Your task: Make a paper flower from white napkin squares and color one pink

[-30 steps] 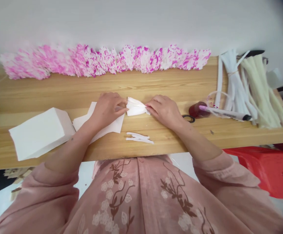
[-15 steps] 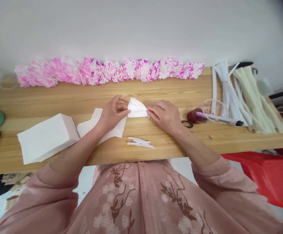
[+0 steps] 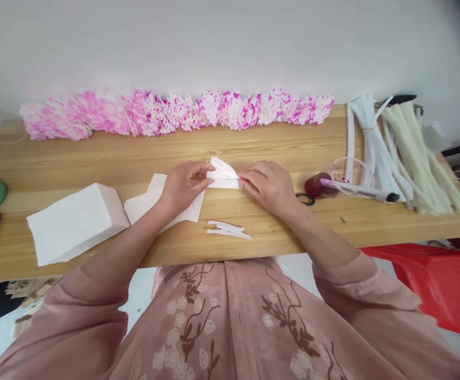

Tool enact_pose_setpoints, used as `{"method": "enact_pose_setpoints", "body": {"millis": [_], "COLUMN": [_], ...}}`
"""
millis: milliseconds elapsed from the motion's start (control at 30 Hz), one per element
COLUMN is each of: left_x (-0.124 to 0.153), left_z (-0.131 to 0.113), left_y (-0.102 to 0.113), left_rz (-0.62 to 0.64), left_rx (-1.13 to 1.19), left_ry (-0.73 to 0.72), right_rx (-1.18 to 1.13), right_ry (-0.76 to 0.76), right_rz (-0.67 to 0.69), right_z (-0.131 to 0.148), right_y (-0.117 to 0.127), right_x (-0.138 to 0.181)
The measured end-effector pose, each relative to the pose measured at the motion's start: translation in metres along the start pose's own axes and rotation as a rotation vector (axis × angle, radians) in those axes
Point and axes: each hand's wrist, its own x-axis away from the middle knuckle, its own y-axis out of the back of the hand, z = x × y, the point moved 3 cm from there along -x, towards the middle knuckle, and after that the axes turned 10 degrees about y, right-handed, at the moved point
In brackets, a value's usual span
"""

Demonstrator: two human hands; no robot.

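A small piece of white tissue paper (image 3: 222, 174), gathered into folds towards its right end, is held between my two hands above the wooden table. My left hand (image 3: 186, 186) grips its wider left end between thumb and fingers. At the narrow pleated end, the thumb and fingertips of my right hand (image 3: 268, 186) pinch the folds together. Below the paper lie a few short white strips (image 3: 228, 230). Under and beside my left forearm rest loose white sheets (image 3: 146, 207) and a thick stack of white paper (image 3: 73, 221).
A row of pink-and-white ruffled paper flowers (image 3: 178, 113) lines the wall. On the right are a jar of dark red liquid (image 3: 319, 186), a marker-like pen (image 3: 362, 191), a black ring-shaped handle (image 3: 306, 199), bundled white strips (image 3: 370, 129) and cream strips (image 3: 412, 153). A red stool (image 3: 439, 285) stands below.
My left hand's fingers have shifted slightly and curled closer around the paper's left end. My right hand keeps its pinch. The view has tilted very slightly.
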Motion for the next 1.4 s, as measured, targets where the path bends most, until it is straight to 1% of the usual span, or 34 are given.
{"method": "enact_pose_setpoints", "body": {"millis": [200,367,467,600,767,867,1033,1200,1400], "left_x": [-0.003,-0.002,0.000,0.000,-0.004,-0.007,-0.010,-0.009,-0.008], "left_z": [0.001,0.000,-0.001,-0.004,-0.011,-0.009,-0.007,-0.007,-0.006], "left_y": [-0.002,-0.003,-0.002,-0.003,-0.014,-0.016,-0.012,-0.013,-0.020], "left_rz": [-0.049,-0.064,-0.051,-0.019,0.058,0.062,0.043,0.058,0.067], "left_rx": [-0.267,-0.412,-0.503,-0.507,-0.488,-0.490,-0.480,-0.487,-0.535], "left_ry": [-0.177,-0.278,-0.308,-0.307,-0.379,-0.373,-0.347,-0.345,-0.303], "right_rx": [-0.012,-0.020,-0.006,0.022,-0.016,-0.030,-0.002,0.031,-0.005], "right_ry": [0.010,0.012,0.030,0.058,0.044,0.050,0.069,0.098,0.069], "right_rz": [0.014,0.043,0.068,0.090,0.090,0.076,0.069,0.060,0.100], "right_z": [0.000,0.001,0.002,0.004,0.006,0.007,0.007,0.008,0.004], "right_y": [-0.002,-0.003,-0.003,-0.003,-0.002,-0.001,0.000,0.001,-0.006], "right_x": [0.000,0.000,-0.001,-0.003,-0.004,-0.004,-0.004,-0.004,-0.006]}}
